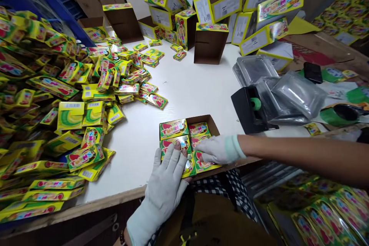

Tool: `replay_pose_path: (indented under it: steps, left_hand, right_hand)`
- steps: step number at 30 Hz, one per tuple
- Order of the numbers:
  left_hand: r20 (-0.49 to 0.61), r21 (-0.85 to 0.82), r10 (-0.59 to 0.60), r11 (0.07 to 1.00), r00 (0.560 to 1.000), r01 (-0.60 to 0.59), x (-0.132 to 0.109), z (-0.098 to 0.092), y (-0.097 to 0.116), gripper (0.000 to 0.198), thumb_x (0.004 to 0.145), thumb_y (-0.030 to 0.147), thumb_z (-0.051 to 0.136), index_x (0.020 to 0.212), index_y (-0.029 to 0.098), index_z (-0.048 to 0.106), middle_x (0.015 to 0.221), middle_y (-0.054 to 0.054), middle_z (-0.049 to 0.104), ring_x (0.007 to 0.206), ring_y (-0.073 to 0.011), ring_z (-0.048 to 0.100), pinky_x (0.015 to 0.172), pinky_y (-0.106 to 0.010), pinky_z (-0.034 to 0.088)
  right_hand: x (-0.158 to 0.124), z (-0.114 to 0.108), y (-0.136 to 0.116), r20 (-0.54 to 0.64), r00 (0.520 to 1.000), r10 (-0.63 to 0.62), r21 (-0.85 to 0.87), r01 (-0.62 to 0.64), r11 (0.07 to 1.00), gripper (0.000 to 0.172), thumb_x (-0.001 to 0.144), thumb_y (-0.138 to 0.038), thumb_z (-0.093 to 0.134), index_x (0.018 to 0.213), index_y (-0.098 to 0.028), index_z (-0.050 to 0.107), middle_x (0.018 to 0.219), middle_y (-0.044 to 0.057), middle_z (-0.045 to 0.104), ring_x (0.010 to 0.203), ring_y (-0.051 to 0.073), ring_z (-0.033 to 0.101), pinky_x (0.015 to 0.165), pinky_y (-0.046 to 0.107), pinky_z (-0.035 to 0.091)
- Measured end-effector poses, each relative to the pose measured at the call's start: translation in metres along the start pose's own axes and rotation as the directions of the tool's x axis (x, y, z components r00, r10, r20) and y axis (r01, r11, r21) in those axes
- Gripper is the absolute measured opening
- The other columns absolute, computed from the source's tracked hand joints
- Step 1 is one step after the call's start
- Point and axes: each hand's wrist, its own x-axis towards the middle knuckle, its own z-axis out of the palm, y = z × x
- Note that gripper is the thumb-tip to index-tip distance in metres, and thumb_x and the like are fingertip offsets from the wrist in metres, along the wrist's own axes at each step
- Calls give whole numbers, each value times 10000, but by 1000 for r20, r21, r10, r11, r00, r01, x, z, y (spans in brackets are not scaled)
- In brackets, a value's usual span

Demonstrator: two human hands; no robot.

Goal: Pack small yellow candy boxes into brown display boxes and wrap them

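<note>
An open display carton (213, 126) stands at the table's front edge with two columns of small Twins candy boxes (173, 128) in it, lying flat with their printed faces up. My left hand (165, 180), in a white glove with bare fingertips, lies with fingers stretched over the carton's left column and front corner. From the right, my gloved right hand (216, 149) reaches over the carton's right column, its fingers extended and touching the boxes there. Neither hand grips a box. My fingers cover part of the boxes beneath them.
A big heap of loose candy boxes (95, 84) spreads over the left side. Several empty display cartons (210, 44) stand at the back. A black tape dispenser (245, 109) and clear plastic sheets (300, 92) lie at the right. A blue crate (54, 4) is behind the heap.
</note>
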Motion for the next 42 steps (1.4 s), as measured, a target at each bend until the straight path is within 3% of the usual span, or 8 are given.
replay_pose_path:
  steps: [11,18,23,26,30,35,39,42]
  left_hand:
    - [-76,-349,-38,937,996,9,-14,-10,-5,755,938,533,389,1556,148,187,1602,-206,258,1502,-365,197,1182,-629,178]
    - [-167,149,-636,739,753,657,-55,-48,-127,562,845,271,551,1375,101,478,1400,-267,476,1289,-400,470,1018,-568,389]
    - [76,312,-592,778,802,545,-90,-61,-192,428,792,263,581,1194,118,608,1023,-164,658,981,-328,604,942,-514,420]
    - [-43,177,-507,844,861,506,-77,-62,-178,590,780,382,631,1308,139,527,1120,-155,597,1017,-312,584,921,-464,469]
    - [-244,-80,-183,983,952,168,-17,-70,-109,747,804,257,618,1485,210,313,1233,-132,527,1121,-280,553,964,-426,497]
    - [-321,-267,-21,961,947,-70,44,-79,-37,800,843,177,568,1526,163,151,1293,-167,541,1180,-266,548,993,-422,502]
    - [-225,-180,-240,963,944,201,21,-67,-76,597,880,411,565,1396,160,398,1331,-170,539,1270,-308,509,1076,-458,431]
    - [97,26,-600,800,794,600,-29,-53,-133,450,850,488,503,1138,155,597,1097,-181,649,1089,-382,611,970,-536,454]
  right_hand:
    - [-4,52,-19,-340,940,-9,-127,-36,991,367,997,-304,323,1145,-129,609,1074,175,708,924,282,697,793,394,545]
    - [-4,67,-17,-469,876,-108,-207,10,978,381,974,-257,313,1087,-143,659,989,168,748,785,265,729,683,376,588]
    - [-8,59,-15,-525,844,-113,-109,65,992,409,984,-313,331,1171,-142,652,1087,165,737,934,288,722,808,426,584]
    - [-14,29,-22,-513,857,-47,69,96,993,353,996,-352,364,1201,-200,607,1131,103,720,956,232,702,830,370,564]
    - [-14,-30,-51,-663,743,85,192,60,979,250,968,-399,455,1084,-196,543,945,56,689,800,186,639,757,333,514]
    - [-14,-83,-71,-531,843,-83,-35,76,997,340,869,-282,597,1185,-182,524,990,55,675,865,188,619,788,305,470]
    - [-27,-92,-41,-297,943,152,-150,-203,968,268,879,-280,561,1110,-199,671,1004,87,720,916,240,650,775,318,466]
    - [-18,-80,-13,-179,927,330,-136,-355,925,276,860,-296,583,1077,-214,732,964,95,740,905,252,679,739,306,478]
